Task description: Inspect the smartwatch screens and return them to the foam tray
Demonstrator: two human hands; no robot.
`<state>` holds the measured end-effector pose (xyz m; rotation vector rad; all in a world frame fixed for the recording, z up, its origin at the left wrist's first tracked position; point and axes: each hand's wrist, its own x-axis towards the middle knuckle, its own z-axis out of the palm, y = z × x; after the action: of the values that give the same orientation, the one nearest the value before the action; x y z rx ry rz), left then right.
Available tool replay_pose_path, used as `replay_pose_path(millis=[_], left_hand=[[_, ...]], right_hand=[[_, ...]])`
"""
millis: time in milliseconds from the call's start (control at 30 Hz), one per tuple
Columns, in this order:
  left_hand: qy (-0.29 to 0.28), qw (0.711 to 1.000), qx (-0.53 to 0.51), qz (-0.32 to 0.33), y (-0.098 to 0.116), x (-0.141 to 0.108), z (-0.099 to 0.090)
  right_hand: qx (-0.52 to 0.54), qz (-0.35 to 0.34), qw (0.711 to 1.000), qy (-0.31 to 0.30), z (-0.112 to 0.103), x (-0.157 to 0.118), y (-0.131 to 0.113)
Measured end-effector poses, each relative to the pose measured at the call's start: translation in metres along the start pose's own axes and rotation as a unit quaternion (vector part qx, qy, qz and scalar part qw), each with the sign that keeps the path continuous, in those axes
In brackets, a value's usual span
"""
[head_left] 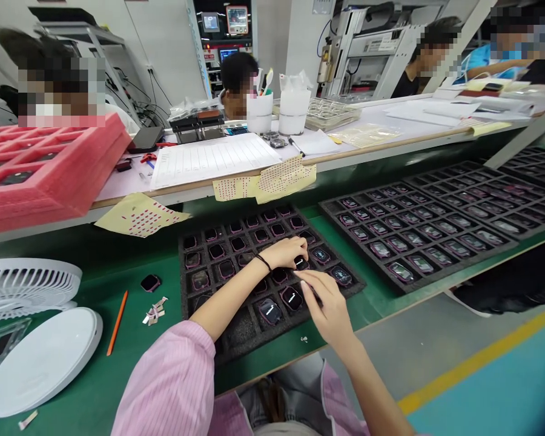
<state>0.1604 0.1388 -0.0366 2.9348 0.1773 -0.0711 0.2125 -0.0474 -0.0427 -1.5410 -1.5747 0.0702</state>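
Note:
A black foam tray [243, 324] holds rows of square watch bodies with dark screens and pinkish frames. My left hand [287, 253] reaches across it, fingers curled down onto a watch body [301, 263] with a lit screen. Just below, my right hand [327, 303] has its index finger stretched toward that same watch, thumb apart, with nothing visible in it. Nearer me in the tray, a watch body [291, 298] and its neighbour [270, 311] show white writing. Two more lit watches, one [321, 255] above the other [341, 275], sit to the right.
More filled foam trays [390, 284] stand to the right. On the green mat at left lie a loose watch body [151, 283], an orange stick [117, 324], paper scraps [155, 311] and a white fan [43, 363]. A shelf edge [331, 158] runs above; people sit beyond it.

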Motion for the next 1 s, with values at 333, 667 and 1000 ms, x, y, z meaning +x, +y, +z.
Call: replay_pose_path(millis=[333, 667, 1000], left_hand=[[0.002, 0.999, 0.018, -0.026, 0.008, -0.009, -0.014], [0.156, 0.905, 0.123, -0.377, 0.03, -0.227, -0.073], [0.029, 0.663, 0.076, -0.744, 0.056, -0.368, 0.032]], right_hand=[[0.005, -0.033, 0.997, -0.076, 0.033, -0.039, 0.02], [0.013, -0.074, 0.997, -0.01, 0.033, -0.029, -0.001], [-0.008, -0.176, 0.969, -0.173, 0.115, 0.008, -0.075]])
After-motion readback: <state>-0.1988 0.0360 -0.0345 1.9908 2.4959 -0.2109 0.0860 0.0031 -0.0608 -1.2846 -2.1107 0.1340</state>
